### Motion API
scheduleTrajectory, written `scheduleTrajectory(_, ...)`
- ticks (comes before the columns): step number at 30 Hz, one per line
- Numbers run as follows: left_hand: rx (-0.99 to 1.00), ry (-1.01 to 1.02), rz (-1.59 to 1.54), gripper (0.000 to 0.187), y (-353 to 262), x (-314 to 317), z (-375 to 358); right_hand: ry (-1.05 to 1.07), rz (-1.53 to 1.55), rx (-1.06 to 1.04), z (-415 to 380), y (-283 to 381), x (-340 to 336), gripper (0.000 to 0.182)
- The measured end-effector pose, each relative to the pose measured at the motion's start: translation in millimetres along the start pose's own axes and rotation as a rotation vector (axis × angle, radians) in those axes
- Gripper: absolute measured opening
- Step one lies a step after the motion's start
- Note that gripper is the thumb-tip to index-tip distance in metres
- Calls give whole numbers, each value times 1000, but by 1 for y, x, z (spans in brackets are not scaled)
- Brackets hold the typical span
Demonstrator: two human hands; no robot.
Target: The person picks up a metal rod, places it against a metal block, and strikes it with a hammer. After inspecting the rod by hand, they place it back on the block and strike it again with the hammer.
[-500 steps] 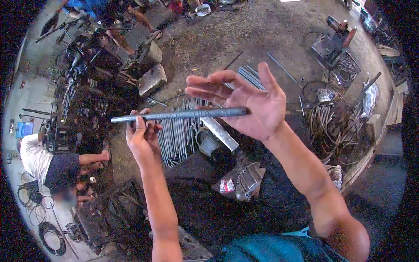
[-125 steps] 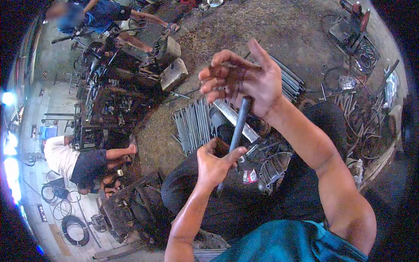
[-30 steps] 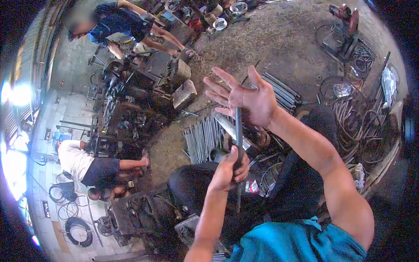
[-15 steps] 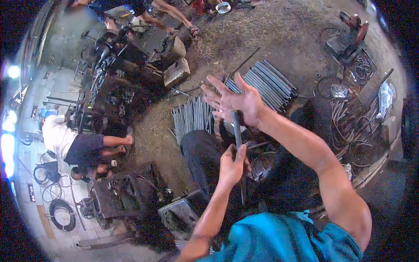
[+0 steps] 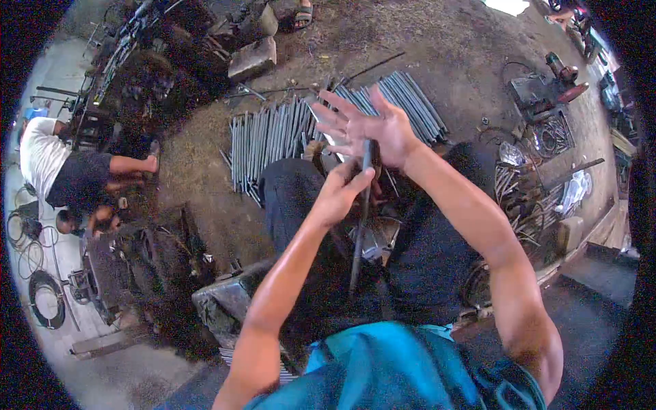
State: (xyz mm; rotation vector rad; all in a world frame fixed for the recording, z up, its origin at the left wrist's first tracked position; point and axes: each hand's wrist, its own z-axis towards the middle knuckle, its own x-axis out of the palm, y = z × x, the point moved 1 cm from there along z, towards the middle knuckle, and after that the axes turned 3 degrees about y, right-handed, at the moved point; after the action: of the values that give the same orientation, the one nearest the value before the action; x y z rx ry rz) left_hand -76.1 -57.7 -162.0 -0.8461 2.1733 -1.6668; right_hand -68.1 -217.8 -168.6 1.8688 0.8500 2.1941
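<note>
A dark metal rod (image 5: 359, 239) stands nearly upright in front of my body, between my knees. My left hand (image 5: 342, 191) is closed round its upper part, just below the top end. My right hand (image 5: 372, 133) is open, palm up with the fingers spread, and its palm lies beside the rod's top end. Beyond my hands, many grey rods lie side by side on the floor in two piles, a left pile (image 5: 263, 140) and a right pile (image 5: 413, 106).
A person in a white shirt (image 5: 48, 154) bends near dark machinery (image 5: 147, 75) at the left. A cut-off machine (image 5: 550, 85) stands at the upper right, with loose rods and a plastic bag (image 5: 574, 191) below it. A concrete block (image 5: 253, 60) lies at the upper left.
The view has shifted, so the piles and the person in white appear further left. My left hand has moved up the rod, closer to my right hand. My right hand stays open.
</note>
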Motion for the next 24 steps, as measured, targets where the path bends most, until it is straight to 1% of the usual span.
scheduleTrajectory(2, -3, 38, 112, 27, 12, -14, 20, -23, 18, 5, 4, -5, -15, 90)
scheduleTrajectory(3, -8, 35, 100, 27, 20, -21, 27, -22, 20, -10, 5, -8, -25, 90)
scheduleTrajectory(5, 69, 90, 279, 26, 35, -30, 37, -55, 29, -30, 4, -14, -32, 94)
scheduleTrajectory(6, 56, 91, 269, 26, 33, -32, 39, -65, 40, -23, 3, -14, -32, 94)
scheduleTrajectory(8, -102, 233, -16, 31, 33, -33, 42, 43, 161, 11, 2, -12, -31, 95)
scheduleTrajectory(10, -93, 235, -41, 30, 33, -33, 48, 29, 171, 7, 5, -10, -36, 97)
scheduleTrajectory(12, -81, 272, -52, 29, 32, -33, 52, 49, 269, -9, 5, -9, -39, 97)
scheduleTrajectory(13, -58, 276, -18, 29, 33, -33, 54, 18, 235, 1, 4, -8, -39, 96)
scheduleTrajectory(16, -90, 301, -14, 30, 33, -34, 57, -13, 237, 13, 4, -7, -44, 94)
scheduleTrajectory(20, -117, 294, -32, 30, 26, -32, 56, -13, 260, 10, 3, -6, -48, 92)
scheduleTrajectory(24, -147, 288, -66, 34, 23, -31, 54, -30, 181, 16, 4, -5, -47, 92)
